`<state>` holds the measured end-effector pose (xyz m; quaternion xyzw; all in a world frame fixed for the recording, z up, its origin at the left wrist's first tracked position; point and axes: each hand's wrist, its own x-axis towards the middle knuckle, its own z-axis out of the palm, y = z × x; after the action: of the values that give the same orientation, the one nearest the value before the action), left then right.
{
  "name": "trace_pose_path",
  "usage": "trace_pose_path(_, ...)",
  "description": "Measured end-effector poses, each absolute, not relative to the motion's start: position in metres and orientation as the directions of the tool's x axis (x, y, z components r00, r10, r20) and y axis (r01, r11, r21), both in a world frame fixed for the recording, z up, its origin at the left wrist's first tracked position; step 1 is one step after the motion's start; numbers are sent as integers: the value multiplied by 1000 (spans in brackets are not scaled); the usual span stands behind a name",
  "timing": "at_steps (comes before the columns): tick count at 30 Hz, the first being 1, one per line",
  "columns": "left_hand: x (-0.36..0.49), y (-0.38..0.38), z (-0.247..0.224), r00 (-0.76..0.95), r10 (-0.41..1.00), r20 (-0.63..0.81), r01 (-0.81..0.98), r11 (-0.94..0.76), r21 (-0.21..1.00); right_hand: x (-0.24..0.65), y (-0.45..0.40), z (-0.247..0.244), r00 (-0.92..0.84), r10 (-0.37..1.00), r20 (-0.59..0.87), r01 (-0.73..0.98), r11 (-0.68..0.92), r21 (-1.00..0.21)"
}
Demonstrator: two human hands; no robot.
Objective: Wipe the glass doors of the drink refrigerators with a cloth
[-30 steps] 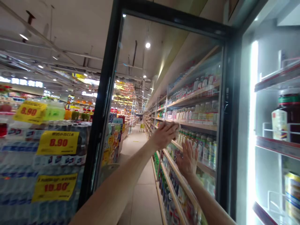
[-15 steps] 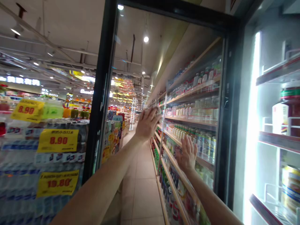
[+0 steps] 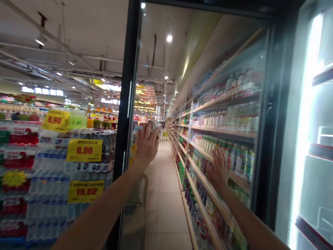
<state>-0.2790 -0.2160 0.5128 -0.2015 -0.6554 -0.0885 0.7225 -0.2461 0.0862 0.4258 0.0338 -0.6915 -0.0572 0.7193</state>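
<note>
In front of me stands a glass door [image 3: 166, 166] in a black frame. My left hand [image 3: 147, 147] is on the glass near its left side, fingers bent over a crumpled pale cloth [image 3: 156, 126] that shows past the fingertips. My right hand [image 3: 219, 168] is lower and to the right, its fingers stretched up against or very close to the glass. Nothing shows in it. Motion blurs both forearms a little.
Through the glass, shelves of bottles [image 3: 215, 119] line a tiled aisle [image 3: 166, 180]. At left, stacked water bottles [image 3: 49, 189] carry yellow price signs [image 3: 84, 150]. To the right, a lit strip [image 3: 305, 125] and wire racks [image 3: 325, 135] belong to a cooler interior.
My left hand has slid left and down with the cloth, toward the frame's left bar. My view has turned left, so the door sits further right. The right hand stays by the glass.
</note>
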Motion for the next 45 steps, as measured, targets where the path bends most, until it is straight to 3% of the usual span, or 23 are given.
trace_pose_path(3, -274, -205, 479, 187, 589, 786, 380, 695, -611, -246, 86, 426, 47, -136, 990, 36, 990, 135)
trace_pose_path(5, -274, -205, 473, 205, 723, 660, 373, 566, -736, -247, 86, 426, 52, -138, 989, 35, 990, 136)
trace_pose_path(7, -276, -214, 484, 165, 637, 753, 376, 665, -645, -247, 86, 426, 53, -136, 989, 30, 991, 134)
trace_pose_path(10, -281, -232, 508, 99, 222, 970, 373, 895, -243, -247, 86, 425, 45, -120, 992, 13, 993, 119)
trace_pose_path(12, -282, -232, 508, 92, 79, 993, 385, 916, -109, -247, 86, 424, 34, -108, 994, 3, 994, 108)
trace_pose_path(13, -281, -229, 502, 100, 128, 987, 395, 905, -158, -247, 86, 424, 27, -103, 994, 2, 995, 103)
trace_pose_path(14, -279, -223, 494, 120, 256, 959, 404, 870, -282, -247, 86, 424, 22, -100, 995, 3, 995, 100)
trace_pose_path(16, -275, -211, 479, 179, 578, 796, 404, 694, -596, -247, 86, 425, 21, -103, 994, 6, 995, 103)
trace_pose_path(18, -273, -205, 477, 207, 747, 632, 399, 525, -752, -248, 86, 425, 28, -110, 994, 6, 994, 110)
trace_pose_path(20, -275, -209, 492, 171, 684, 709, 414, 603, -682, -248, 88, 426, 39, -121, 992, 7, 993, 121)
trace_pose_path(22, -279, -217, 515, 118, 406, 906, 430, 801, -415, -248, 90, 424, 45, -130, 991, 8, 992, 129)
trace_pose_path(24, -282, -220, 534, 97, 186, 978, 459, 864, -210, -248, 91, 423, 39, -129, 991, -1, 992, 129)
trace_pose_path(26, -283, -212, 543, 112, 238, 965, 512, 818, -261, -247, 87, 423, 38, -104, 994, -28, 994, 106)
trace_pose_path(29, -281, -179, 546, 195, 499, 845, 573, 641, -511, -244, 66, 437, 76, -80, 994, -146, 985, 90)
trace_pose_path(33, -278, -140, 560, 297, 534, 792, 627, 516, -584, -242, 17, 483, 115, -217, 969, -498, 832, 245)
trace_pose_path(37, -271, -151, 560, 308, 424, 852, 630, 580, -517, -244, -22, 523, 111, -211, 971, -576, 782, 236)
trace_pose_path(41, -264, -185, 533, 219, 284, 933, 494, 793, -357, -250, -45, 534, 122, -234, 964, -380, 887, 264)
trace_pose_path(45, -263, -194, 520, 161, 173, 972, 399, 889, -225, -253, -27, 556, 80, -236, 968, -217, 944, 248)
